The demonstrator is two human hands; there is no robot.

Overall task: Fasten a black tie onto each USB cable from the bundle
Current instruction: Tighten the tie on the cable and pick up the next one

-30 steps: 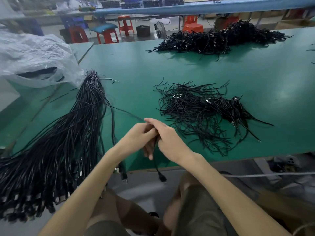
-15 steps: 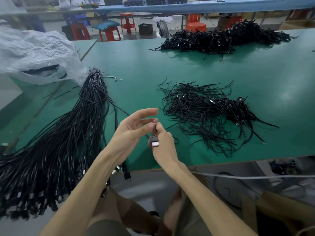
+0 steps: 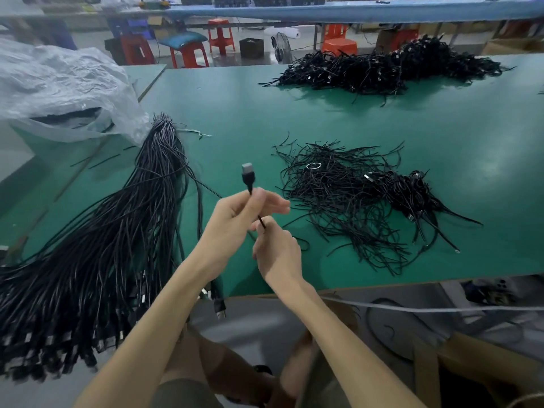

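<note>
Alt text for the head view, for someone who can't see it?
Left hand holds a USB cable with its plug up, over a green table; right hand pinches a black strand just below. Cable bundle lies left, ties right.

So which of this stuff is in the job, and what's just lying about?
In the job: cable gripped by left hand and right hand; cable bundle; pile of black ties.
Lying about: plastic bag; red stools; fan; far black heap, role unclear.
</note>
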